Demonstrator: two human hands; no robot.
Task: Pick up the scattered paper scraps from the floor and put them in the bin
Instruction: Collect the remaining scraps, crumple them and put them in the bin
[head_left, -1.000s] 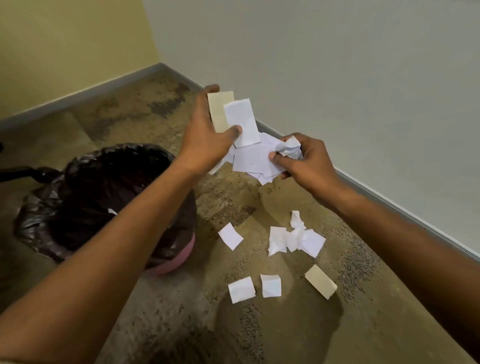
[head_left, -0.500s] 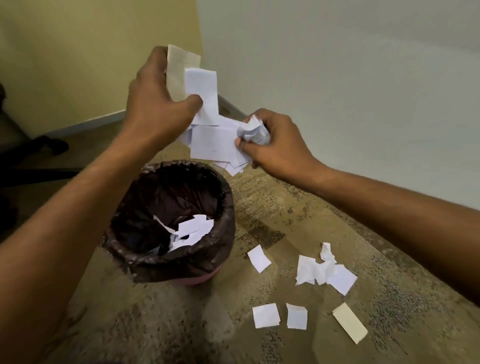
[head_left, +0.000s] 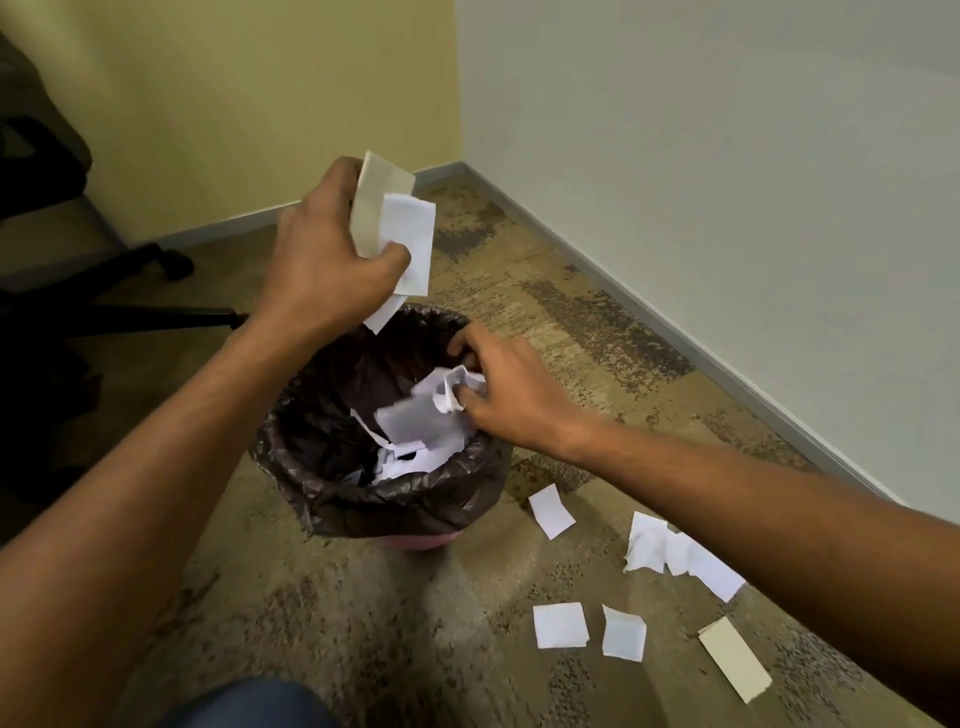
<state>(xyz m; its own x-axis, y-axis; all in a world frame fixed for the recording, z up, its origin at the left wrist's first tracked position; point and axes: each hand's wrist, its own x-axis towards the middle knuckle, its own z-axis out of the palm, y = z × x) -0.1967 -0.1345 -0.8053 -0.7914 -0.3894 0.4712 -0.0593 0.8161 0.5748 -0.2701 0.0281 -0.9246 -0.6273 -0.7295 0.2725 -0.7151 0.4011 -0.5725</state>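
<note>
- Fingers (head_left: 340, 174) and thumb of left hand (head_left: 322, 260): clamped on scraps (head_left: 397, 228), one tan, the rest white; raised above far side of bin (head_left: 322, 483).
- Fingers (head_left: 462, 340) of right hand (head_left: 509, 400): curled, thumb and fingertips pinching crumpled white wad (head_left: 454, 389), over bin mouth near its right rim.
- Just below wad: loose white sheet (head_left: 415, 421), blurred, over bin mouth; cannot tell whether touching right hand.
- Inside bin: black liner (head_left: 311, 415) folded over rim, white pile (head_left: 402, 467) lying low on right side.
- Below liner: pink bin wall showing at carpet (head_left: 363, 597).
- Right of bin on carpet: several white pieces (head_left: 560, 626), nearest one just beside bin, others well apart from it.
- Farthest right: tan strip (head_left: 735, 659), flat on carpet.
- Left of bin: black chair (head_left: 130, 312) base with castor.
- Behind: yellow wall (head_left: 260, 104) meeting pale wall (head_left: 727, 156) at corner.
- At bottom edge: blue-clad knee (head_left: 249, 701).
</note>
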